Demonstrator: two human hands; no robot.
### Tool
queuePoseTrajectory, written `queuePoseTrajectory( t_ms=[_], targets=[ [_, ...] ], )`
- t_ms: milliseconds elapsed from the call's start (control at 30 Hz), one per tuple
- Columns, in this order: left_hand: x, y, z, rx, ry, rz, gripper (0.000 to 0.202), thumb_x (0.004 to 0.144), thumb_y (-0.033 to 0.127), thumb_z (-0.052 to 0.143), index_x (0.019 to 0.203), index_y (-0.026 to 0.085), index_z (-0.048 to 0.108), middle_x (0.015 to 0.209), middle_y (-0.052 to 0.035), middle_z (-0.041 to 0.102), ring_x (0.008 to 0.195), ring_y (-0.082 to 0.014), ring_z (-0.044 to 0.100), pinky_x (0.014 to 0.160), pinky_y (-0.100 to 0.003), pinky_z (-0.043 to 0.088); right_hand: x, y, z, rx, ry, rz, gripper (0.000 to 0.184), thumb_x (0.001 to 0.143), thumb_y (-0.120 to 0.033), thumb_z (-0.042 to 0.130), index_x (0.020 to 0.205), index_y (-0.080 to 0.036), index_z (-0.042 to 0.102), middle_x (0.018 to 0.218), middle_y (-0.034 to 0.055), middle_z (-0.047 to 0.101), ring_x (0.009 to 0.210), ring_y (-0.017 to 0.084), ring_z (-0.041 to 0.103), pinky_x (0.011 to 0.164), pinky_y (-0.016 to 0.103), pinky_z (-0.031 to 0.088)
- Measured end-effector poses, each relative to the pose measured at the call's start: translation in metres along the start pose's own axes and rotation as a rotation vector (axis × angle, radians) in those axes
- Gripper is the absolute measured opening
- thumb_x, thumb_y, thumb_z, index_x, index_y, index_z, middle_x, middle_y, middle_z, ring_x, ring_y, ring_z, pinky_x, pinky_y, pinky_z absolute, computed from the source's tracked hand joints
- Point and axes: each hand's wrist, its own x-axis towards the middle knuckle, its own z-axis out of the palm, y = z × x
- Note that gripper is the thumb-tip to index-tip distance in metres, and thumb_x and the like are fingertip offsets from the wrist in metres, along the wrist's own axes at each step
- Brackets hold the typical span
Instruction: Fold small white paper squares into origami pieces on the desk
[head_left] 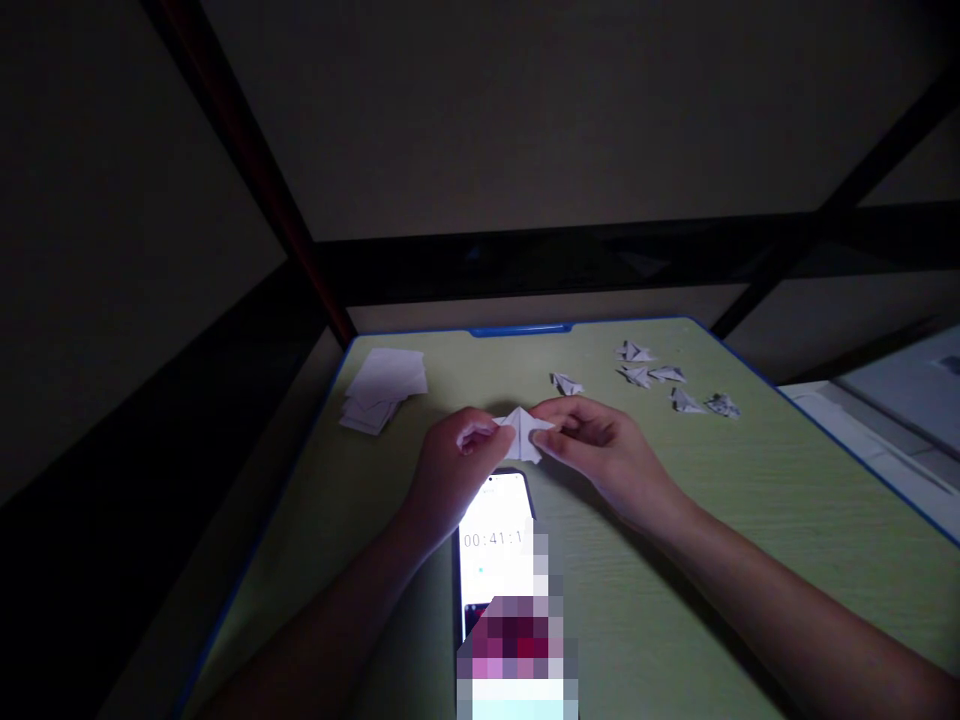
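Note:
Between my two hands is a small piece of folded white paper (520, 437), pointed at the top with a crease down its middle. My left hand (457, 455) pinches its left side between thumb and fingers. On the other side, my right hand (596, 440) grips the paper's right edge the same way. Just below the paper lies a lit phone (491, 560) showing a running-style timer, partly covered by a blurred patch. A small folded paper piece (566, 384) rests on the table just beyond my right hand.
A stack of white paper sheets (386, 378) sits at the table's far left. Several folded paper pieces (636, 376) lie at the far right. The green table (600, 600) has a blue edge, and a wall stands behind it. White objects (885, 430) are beyond the right edge.

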Motion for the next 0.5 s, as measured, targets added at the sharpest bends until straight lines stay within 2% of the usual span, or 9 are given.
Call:
queuePoseTrajectory(
  t_ms=[167,333,500],
  targets=[
    [-0.0027,-0.0013,0.0020,-0.015,-0.029,-0.024,0.013,0.069,0.024,0.062,0.062,0.015,0.055,0.057,0.0019,0.056,0.055,-0.0101,0.053,0.052,-0.022,0.043,0.0000,-0.0002,0.0026,-0.012,0.012,0.004,0.020,0.067,-0.024,0.070,0.084,-0.018,0.062,0.072,0.0003,0.064,0.061,0.011,0.056,0.054,0.026,0.043],
    [-0.0031,0.0014,0.0002,-0.061,-0.046,-0.053,0.010,0.072,0.023,0.059,0.077,0.015,0.063,0.067,-0.0016,0.065,0.062,-0.0122,0.060,0.058,-0.024,0.049,0.0003,0.0027,0.0015,-0.016,0.041,0.010,0.020,0.067,-0.024,0.071,0.083,-0.017,0.062,0.067,-0.0011,0.063,0.057,0.010,0.055,0.053,0.026,0.043],
    [-0.0007,0.0029,-0.0023,-0.069,-0.029,-0.055,0.009,0.073,0.021,0.057,0.069,0.016,0.062,0.063,-0.0011,0.065,0.059,-0.0122,0.061,0.059,-0.025,0.051,0.0005,0.0026,0.0029,0.000,0.054,0.004,0.021,0.065,-0.023,0.071,0.083,-0.017,0.061,0.066,-0.0021,0.062,0.057,0.010,0.056,0.054,0.026,0.043]
  ],
)
